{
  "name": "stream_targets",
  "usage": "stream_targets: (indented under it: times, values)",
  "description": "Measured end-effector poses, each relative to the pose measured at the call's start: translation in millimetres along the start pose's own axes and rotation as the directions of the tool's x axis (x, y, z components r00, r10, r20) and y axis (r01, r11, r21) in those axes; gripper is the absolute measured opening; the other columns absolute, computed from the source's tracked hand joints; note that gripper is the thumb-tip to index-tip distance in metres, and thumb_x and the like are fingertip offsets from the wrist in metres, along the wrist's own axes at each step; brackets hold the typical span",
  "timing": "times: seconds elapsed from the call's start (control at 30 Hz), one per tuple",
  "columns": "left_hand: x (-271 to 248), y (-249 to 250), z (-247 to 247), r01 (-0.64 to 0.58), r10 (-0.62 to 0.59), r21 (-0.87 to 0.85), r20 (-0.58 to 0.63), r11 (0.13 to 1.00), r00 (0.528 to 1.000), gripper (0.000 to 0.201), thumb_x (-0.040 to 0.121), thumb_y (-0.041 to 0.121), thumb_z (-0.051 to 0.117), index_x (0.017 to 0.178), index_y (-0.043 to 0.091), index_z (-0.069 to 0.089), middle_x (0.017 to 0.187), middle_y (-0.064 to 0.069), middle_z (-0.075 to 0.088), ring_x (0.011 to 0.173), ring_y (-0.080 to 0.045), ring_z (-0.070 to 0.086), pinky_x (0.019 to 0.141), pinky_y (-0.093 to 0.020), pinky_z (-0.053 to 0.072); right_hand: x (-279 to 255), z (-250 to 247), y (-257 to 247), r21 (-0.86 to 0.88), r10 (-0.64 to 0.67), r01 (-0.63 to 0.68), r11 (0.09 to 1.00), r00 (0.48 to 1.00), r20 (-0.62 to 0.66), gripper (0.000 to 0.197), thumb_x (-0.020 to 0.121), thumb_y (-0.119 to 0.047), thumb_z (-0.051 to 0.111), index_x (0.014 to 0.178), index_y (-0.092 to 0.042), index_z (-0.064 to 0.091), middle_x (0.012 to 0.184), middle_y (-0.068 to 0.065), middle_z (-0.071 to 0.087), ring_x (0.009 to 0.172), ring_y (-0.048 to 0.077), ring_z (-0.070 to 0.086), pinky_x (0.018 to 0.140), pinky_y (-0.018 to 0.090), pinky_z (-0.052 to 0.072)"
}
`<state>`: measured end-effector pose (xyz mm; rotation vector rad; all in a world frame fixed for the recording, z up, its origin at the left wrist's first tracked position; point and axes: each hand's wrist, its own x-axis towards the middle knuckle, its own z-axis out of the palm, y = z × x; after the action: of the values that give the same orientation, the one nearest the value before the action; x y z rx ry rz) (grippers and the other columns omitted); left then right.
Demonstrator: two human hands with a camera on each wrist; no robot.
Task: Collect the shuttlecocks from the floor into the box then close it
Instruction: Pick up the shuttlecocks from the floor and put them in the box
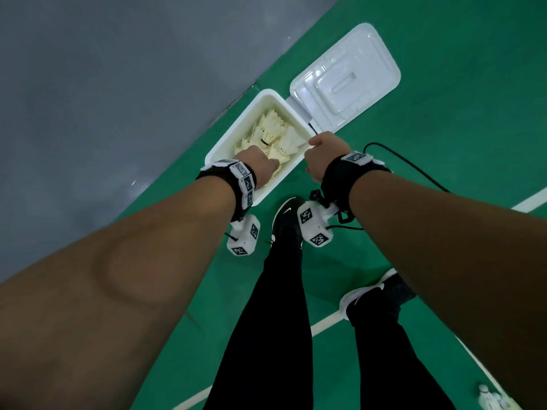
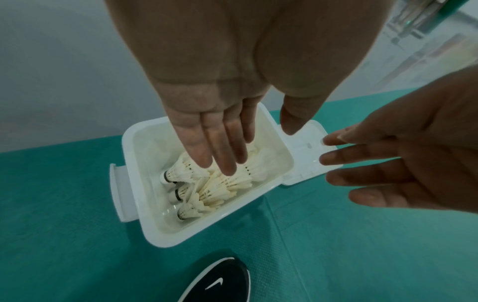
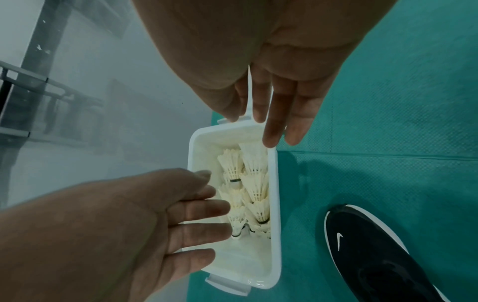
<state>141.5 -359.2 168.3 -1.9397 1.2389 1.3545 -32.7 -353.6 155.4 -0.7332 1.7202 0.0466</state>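
Observation:
The white box stands on the green floor with several shuttlecocks piled inside. Its hinged lid lies flat and open to the right. My left hand hovers over the pile with straight fingers and holds nothing; whether it touches the feathers I cannot tell. My right hand hangs above the box's hinge-side rim, fingers spread and empty. One more shuttlecock lies on the floor at the bottom right.
My black shoes stand just in front of the box. A black cable trails from my right wrist. Grey floor borders the green mat behind the box. White court lines cross the mat.

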Motion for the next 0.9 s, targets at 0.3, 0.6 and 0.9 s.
stream_targets:
  times: [0.3,0.6,0.9]
  values:
    - [-75.8,119.1,44.5,-0.186,0.182,0.1,0.054,0.977,0.982,0.048,0.092,0.053,0.052,0.097,0.01,0.074,0.092,-0.008,0.08,0.083,-0.028,0.078,0.084,-0.047,0.064,-34.3,-120.0,46.7,0.144,-0.03,0.036,0.989,0.999,-0.045,0.034,0.103,-0.018,0.057,0.134,-0.007,0.067,0.126,0.013,0.073,0.086,0.019,0.071,0.061,0.023,0.059]
    - [-162.7,305.6,175.3,-0.356,0.322,0.308,0.158,0.882,0.934,0.022,0.099,0.028,0.054,0.084,0.016,0.064,0.099,-0.01,0.08,0.09,-0.028,0.078,0.087,-0.045,0.063,-88.0,-284.3,237.6,0.53,0.165,-0.038,0.847,0.967,-0.195,0.031,0.1,-0.017,0.062,0.129,-0.007,0.069,0.12,0.013,0.076,0.082,0.02,0.072,0.052,0.023,0.053]
    - [-290.0,491.3,379.9,-0.576,0.424,0.487,0.393,0.657,0.816,0.027,0.092,0.039,0.053,0.098,0.017,0.068,0.094,-0.002,0.078,0.085,-0.026,0.077,0.084,-0.044,0.064,-210.7,-435.7,494.6,0.774,0.43,-0.079,0.629,0.864,-0.261,0.011,0.101,-0.017,0.061,0.111,-0.018,0.066,0.11,0.009,0.075,0.072,0.014,0.068,0.051,0.022,0.051]
